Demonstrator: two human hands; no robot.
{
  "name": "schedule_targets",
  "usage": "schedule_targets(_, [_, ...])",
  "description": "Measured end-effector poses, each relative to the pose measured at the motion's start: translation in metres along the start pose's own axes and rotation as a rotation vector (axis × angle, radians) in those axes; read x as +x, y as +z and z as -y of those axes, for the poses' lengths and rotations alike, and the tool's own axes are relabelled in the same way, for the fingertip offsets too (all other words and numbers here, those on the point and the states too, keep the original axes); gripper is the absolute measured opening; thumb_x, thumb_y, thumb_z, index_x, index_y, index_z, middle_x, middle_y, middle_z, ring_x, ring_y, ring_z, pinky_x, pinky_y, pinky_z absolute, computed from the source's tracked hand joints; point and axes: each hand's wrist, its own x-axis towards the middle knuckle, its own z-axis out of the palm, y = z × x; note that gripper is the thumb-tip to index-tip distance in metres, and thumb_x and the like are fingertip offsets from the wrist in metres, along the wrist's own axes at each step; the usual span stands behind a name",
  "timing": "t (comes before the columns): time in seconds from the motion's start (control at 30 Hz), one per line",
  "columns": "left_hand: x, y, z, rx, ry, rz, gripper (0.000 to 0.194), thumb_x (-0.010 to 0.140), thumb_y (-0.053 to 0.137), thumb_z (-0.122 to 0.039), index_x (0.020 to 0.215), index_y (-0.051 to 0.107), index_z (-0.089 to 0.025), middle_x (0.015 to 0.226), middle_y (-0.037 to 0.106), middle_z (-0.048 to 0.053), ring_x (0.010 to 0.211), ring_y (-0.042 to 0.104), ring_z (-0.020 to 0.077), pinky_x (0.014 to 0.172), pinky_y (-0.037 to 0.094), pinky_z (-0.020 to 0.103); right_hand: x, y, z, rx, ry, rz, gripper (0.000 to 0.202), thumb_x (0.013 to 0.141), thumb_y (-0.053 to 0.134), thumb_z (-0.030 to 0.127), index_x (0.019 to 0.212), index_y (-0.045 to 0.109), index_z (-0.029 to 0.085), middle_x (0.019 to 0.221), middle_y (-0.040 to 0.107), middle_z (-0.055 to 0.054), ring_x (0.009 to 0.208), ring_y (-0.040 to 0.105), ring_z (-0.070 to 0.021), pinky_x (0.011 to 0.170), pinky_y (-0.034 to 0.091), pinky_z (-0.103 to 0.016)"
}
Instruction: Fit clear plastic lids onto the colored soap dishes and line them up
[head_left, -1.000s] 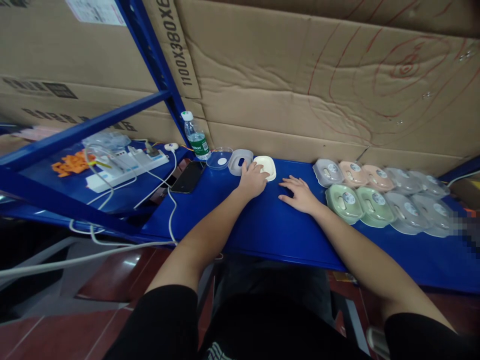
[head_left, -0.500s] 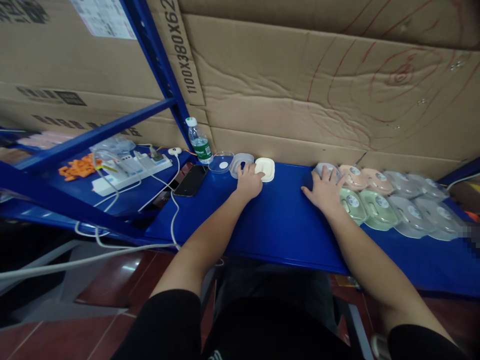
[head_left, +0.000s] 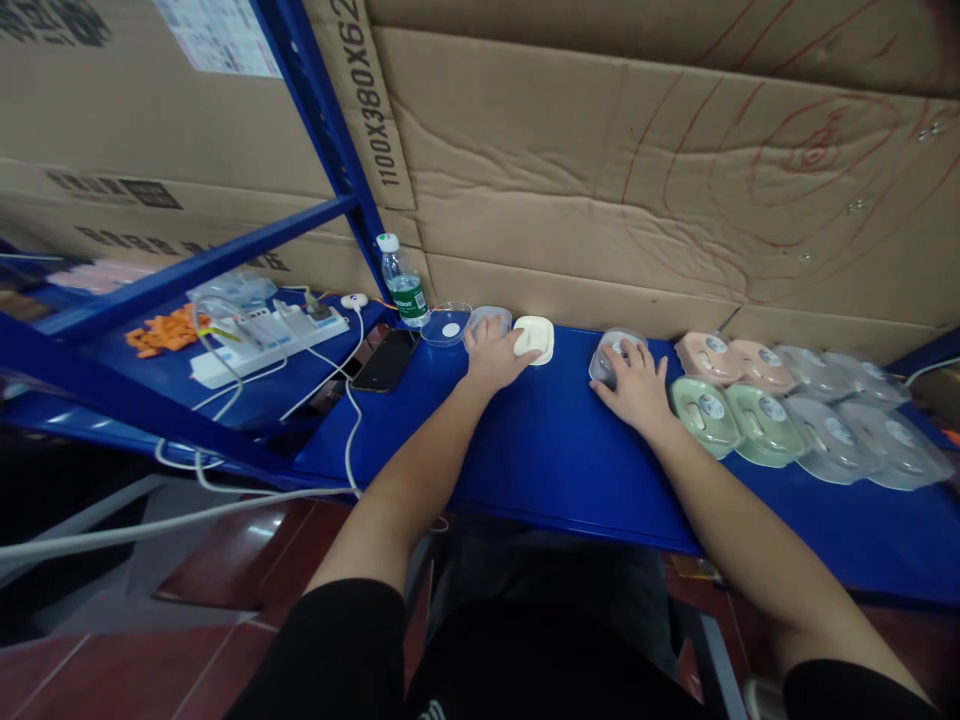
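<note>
My right hand (head_left: 636,385) lies over a grey lidded box (head_left: 609,352) on the blue shelf (head_left: 547,450), fingers curled around it, a little left of the rows of boxes. My left hand (head_left: 493,356) rests flat on the shelf between a grey tray (head_left: 486,320) and a white tray (head_left: 535,337), touching both. A clear lid (head_left: 445,325) lies just left of the grey tray.
Pink, green and grey lidded boxes (head_left: 757,405) stand in two rows at the right. A water bottle (head_left: 400,282), a black phone (head_left: 385,359), a power strip (head_left: 268,335) with white cables and orange pieces (head_left: 160,330) are at the left. Cardboard (head_left: 600,170) backs the shelf.
My right hand went right to the end grey box, closed over it and has drawn it left, away from the rows. My left hand stayed by the trays.
</note>
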Motion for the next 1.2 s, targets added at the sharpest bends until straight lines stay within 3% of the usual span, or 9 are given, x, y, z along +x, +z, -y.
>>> schedule_targets(0.17, [0.009,-0.004,0.026,-0.003,-0.168,-0.014,0.075,0.091,0.046,-0.079,0.146,0.062,-0.032,0.172,0.033,0.012,0.16,0.017,0.0457,0.125,0.01,0.071,0.002,0.005,-0.007,0.102,-0.05,0.006,0.062,0.095,0.059,0.051,0.147,0.06,0.018,0.16,0.049,-0.022,0.151,0.036,-0.0499,0.118,0.035,-0.071])
schedule_targets(0.27, [0.012,-0.003,0.033,-0.007,-0.214,0.04,0.078,0.088,0.047,-0.079,0.147,0.062,-0.03,0.171,0.035,0.013,0.157,0.025,0.0464,0.125,0.011,0.07,0.002,0.007,-0.005,0.133,-0.099,-0.002,0.06,0.094,0.061,0.049,0.144,0.061,0.017,0.157,0.051,-0.021,0.15,0.037,-0.0477,0.121,0.036,-0.067])
schedule_targets(0.43, [0.011,0.0,0.027,-0.024,-0.163,0.087,0.079,0.087,0.049,-0.079,0.144,0.064,-0.027,0.169,0.036,0.016,0.15,0.039,0.0461,0.126,0.016,0.068,0.0,0.008,-0.001,0.144,-0.119,0.016,0.061,0.093,0.063,0.049,0.146,0.059,0.019,0.159,0.049,-0.018,0.152,0.035,-0.0483,0.121,0.036,-0.067])
schedule_targets(0.93, [0.01,0.0,0.023,0.004,-0.085,0.077,0.082,0.082,0.056,-0.084,0.139,0.068,-0.027,0.164,0.043,0.018,0.149,0.041,0.0432,0.126,0.019,0.064,0.0,0.007,0.0,0.154,-0.106,0.043,0.064,0.092,0.064,0.049,0.148,0.058,0.017,0.162,0.047,-0.019,0.154,0.033,-0.0485,0.121,0.036,-0.065])
schedule_targets(1.1, [0.01,-0.001,0.022,-0.066,-0.121,0.051,0.099,0.08,0.057,-0.087,0.157,0.047,-0.025,0.167,0.039,0.022,0.154,0.035,0.0433,0.124,0.02,0.067,0.001,0.011,-0.004,0.204,-0.142,0.022,0.061,0.093,0.064,0.048,0.146,0.06,0.02,0.16,0.049,-0.018,0.154,0.033,-0.0465,0.123,0.034,-0.066])
schedule_targets(1.2, [0.011,-0.002,0.021,-0.099,-0.182,0.002,0.1,0.084,0.051,-0.086,0.16,0.041,-0.021,0.163,0.046,0.022,0.151,0.041,0.0426,0.125,0.021,0.066,0.003,0.016,-0.006,0.285,-0.223,0.005,0.057,0.095,0.062,0.048,0.145,0.061,0.022,0.159,0.051,-0.017,0.155,0.035,-0.044,0.124,0.033,-0.067])
